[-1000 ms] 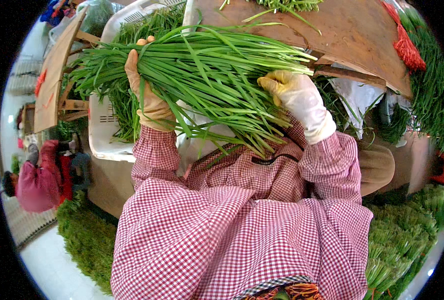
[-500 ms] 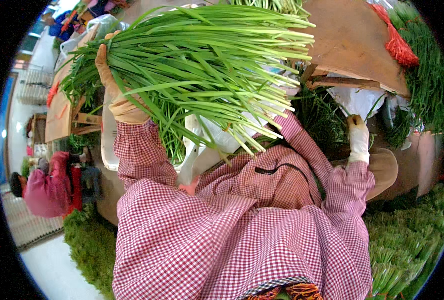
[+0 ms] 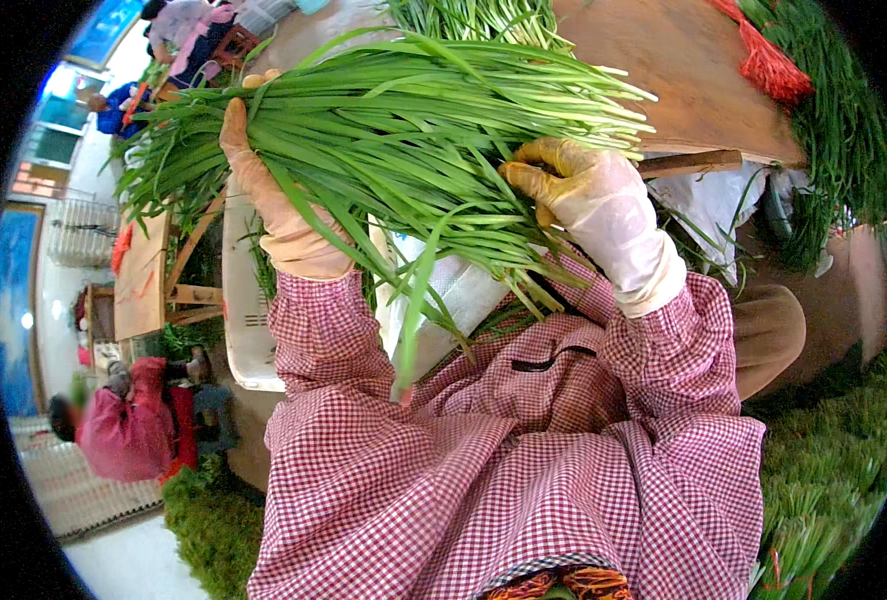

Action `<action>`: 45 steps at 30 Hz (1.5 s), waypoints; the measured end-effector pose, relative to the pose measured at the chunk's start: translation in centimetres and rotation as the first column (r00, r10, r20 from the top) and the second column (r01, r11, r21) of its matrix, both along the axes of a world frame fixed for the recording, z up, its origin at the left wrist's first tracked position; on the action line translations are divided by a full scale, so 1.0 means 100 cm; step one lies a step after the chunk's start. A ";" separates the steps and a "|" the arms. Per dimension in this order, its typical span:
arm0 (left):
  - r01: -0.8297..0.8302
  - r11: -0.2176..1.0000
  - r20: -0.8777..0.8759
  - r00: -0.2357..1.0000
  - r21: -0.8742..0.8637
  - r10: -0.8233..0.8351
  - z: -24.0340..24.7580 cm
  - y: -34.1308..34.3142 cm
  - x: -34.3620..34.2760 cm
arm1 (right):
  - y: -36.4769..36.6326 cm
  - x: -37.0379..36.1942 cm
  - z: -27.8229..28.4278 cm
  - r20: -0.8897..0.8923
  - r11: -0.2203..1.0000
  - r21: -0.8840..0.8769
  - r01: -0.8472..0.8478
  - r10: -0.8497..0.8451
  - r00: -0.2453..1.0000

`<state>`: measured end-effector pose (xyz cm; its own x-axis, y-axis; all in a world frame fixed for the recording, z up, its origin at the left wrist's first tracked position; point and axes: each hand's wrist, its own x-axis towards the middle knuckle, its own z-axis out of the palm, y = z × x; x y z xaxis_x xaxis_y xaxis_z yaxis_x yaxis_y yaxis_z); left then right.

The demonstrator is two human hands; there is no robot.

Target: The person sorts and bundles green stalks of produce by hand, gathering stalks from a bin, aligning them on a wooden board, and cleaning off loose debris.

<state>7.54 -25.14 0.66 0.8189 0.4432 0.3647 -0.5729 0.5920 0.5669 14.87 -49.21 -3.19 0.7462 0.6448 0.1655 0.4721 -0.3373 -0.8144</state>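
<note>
A large bunch of garlic chives (image 3: 384, 130) lies across in front of me, leafy ends to the left and pale stems to the right. My left hand (image 3: 289, 215), in a stained cream glove, is wrapped round its leafy part. At the stem side, my right hand (image 3: 609, 210) wears a similar glove. Its thumb and fingers are pinched at the bunch's lower right edge, apparently on a few stems; its fingertips are partly hidden. Several loose blades droop from the underside of the bunch.
Behind the bunch, more chives (image 3: 484, 20) lie on a brown wooden table (image 3: 664, 80). Red ties (image 3: 776, 70) sit beside greens at the right. A white plastic crate (image 3: 249, 330) stands below my left hand. Piled greens (image 3: 834, 480) flank me; a person in pink (image 3: 129, 425) is at left.
My right hand has come up from the lower right to the stem side and closed there. My left hand has moved slightly right and down, still gripping the bunch.
</note>
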 end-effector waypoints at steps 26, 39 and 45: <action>0.012 1.000 -0.026 1.000 -0.001 -0.012 0.011 0.044 -0.001 | -0.058 -0.005 0.001 -0.383 0.985 0.159 0.065 0.000 0.924; 0.059 0.994 0.001 0.998 0.089 -0.060 0.027 0.064 0.003 | -0.017 0.025 -0.027 -0.508 0.954 0.299 -0.020 0.177 0.843; 0.088 0.992 0.013 0.996 0.086 -0.089 0.023 0.065 0.005 | -0.008 0.030 -0.020 -0.538 0.993 0.090 -0.074 0.111 0.835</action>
<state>8.08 -18.65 2.99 0.8471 0.3356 0.4120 -0.5300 0.5905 0.6086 17.89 -50.01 -5.24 0.6661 0.7173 -0.2047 -0.0243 -0.2534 -0.9671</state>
